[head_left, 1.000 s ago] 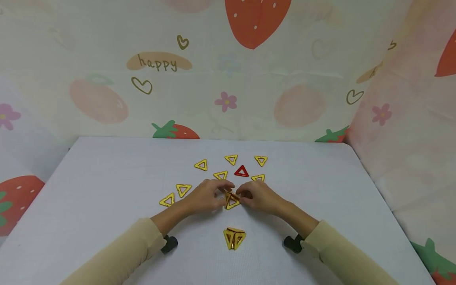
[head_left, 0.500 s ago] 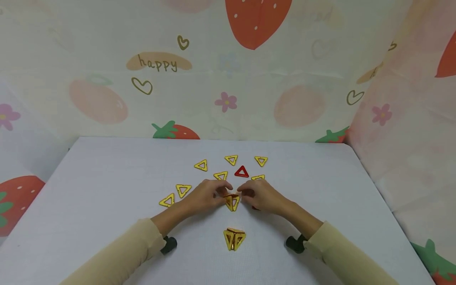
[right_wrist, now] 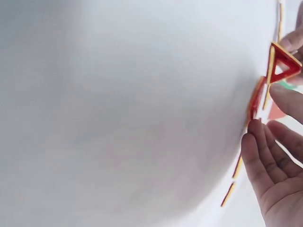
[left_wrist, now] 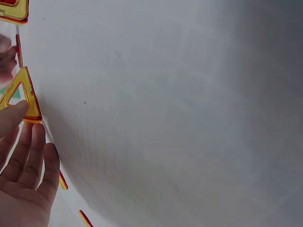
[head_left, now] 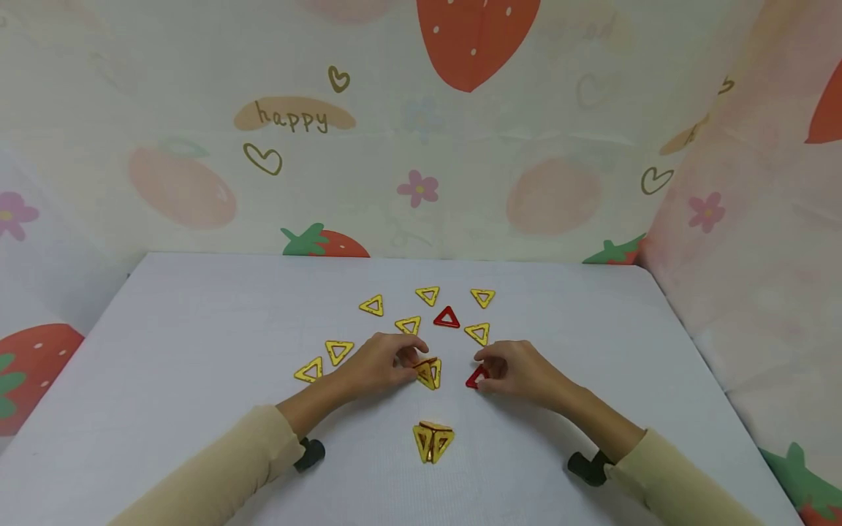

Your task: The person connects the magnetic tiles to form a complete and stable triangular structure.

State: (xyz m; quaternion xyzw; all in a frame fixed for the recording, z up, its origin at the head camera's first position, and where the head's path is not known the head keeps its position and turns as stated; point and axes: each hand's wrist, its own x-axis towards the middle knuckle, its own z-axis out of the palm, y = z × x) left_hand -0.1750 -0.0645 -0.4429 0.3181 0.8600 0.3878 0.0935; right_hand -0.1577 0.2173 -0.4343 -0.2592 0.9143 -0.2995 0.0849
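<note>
My left hand [head_left: 388, 359] holds a small standing group of joined yellow triangular magnetic tiles [head_left: 433, 373]. In the left wrist view its thumb lies against one yellow tile [left_wrist: 33, 106], with the fingertips at that tile's lower edge. My right hand [head_left: 520, 369] is at a red triangular tile [head_left: 473, 378], which it partly covers. The right wrist view shows fairly straight fingertips at the red tile's [right_wrist: 256, 99] edge, with the thumb apart from the fingers. A yellow pyramid [head_left: 433, 443] of joined tiles stands nearer me.
Several loose yellow triangular tiles [head_left: 338, 351] lie flat beyond and left of my hands. Another red tile [head_left: 447, 317] lies among them. A white table [head_left: 197, 314] carries everything, and a patterned cloth [head_left: 460, 146] hangs behind it.
My right hand has left the standing group and moved right to the red tile, uncovering it and a yellow tile behind. The left hand stays with the group, which has turned slightly.
</note>
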